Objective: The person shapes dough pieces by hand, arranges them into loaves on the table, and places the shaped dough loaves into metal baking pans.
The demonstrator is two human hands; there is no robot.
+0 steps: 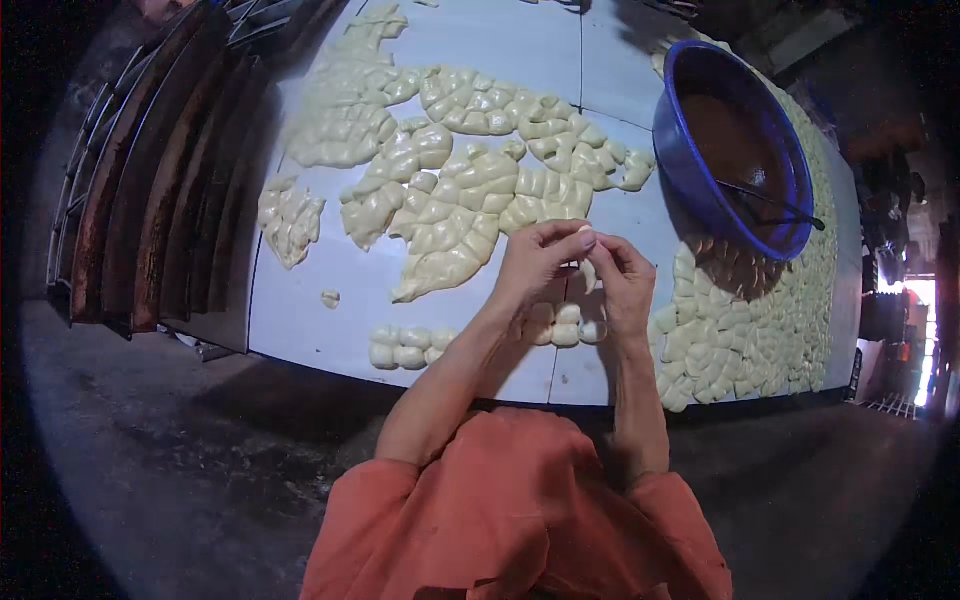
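My left hand [541, 262] and my right hand [624, 284] meet above the near part of the table, thumbs and fingertips pinched together. Between them hangs a small pale piece of dough [588, 276], gripped by both. Beneath my forearms runs a double row of rounded dough pieces [411, 349], partly covered by my left arm and hand. Just beyond my hands spreads a large mass of glossy, cut dough [447, 238]. To the right of my right hand, many small dough pieces [740, 345] lie packed close together.
A blue tub [684, 160] of brown filling [735, 140] stands at the right, a dark-handled utensil [770, 200] resting in it. The white table [300, 310] ends close to my body. Rusty trays [165, 190] stand upright in a rack at the left. One dough scrap [330, 299] lies apart.
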